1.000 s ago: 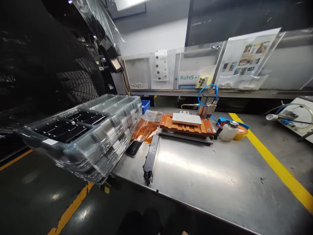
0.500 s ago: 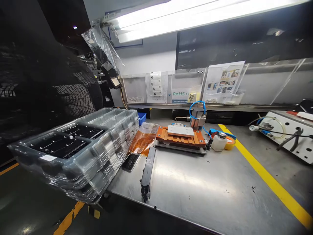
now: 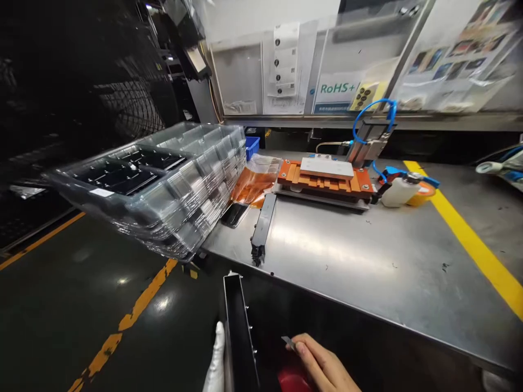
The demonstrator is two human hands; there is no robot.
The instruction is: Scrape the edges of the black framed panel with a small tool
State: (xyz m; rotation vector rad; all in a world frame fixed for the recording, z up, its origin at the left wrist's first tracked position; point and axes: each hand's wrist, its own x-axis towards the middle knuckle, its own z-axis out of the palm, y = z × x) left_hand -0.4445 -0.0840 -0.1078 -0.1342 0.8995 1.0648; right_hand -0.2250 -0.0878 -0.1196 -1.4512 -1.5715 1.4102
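A stainless steel workbench [image 3: 368,261] fills the right of a dim factory station, a yellow line [image 3: 469,239] crossing it toward a clear panel hung with papers and a RoHS sign [image 3: 337,88]. On the bench's left end, overhanging the dark floor, sits a tall stack of clear plastic trays [image 3: 163,185]; black parts lie in the top tray. Behind, mid-bench, stands an orange fixture [image 3: 324,177] with a pale plate on top and a blue air hose [image 3: 373,109] looping above it. Beside it are a white bottle [image 3: 398,191], an amber bag [image 3: 255,182] and a long black strip [image 3: 262,226] lying near the front edge.

Below the bench edge, at the bottom of the view, a narrow black frame part [image 3: 237,332] stands on its long edge. The left hand [image 3: 216,362], in a white glove, rests against its left side; whether those fingers clasp it cannot be told. The bare right hand [image 3: 322,367], just right of the frame, pinches a small grey piece [image 3: 289,342] between thumb and forefinger.

The tiny piece could slip from so light a pinch and vanish on the dark floor. The frame, seemingly steadied on one side only, may tip. The overhanging trays could slide if bumped.
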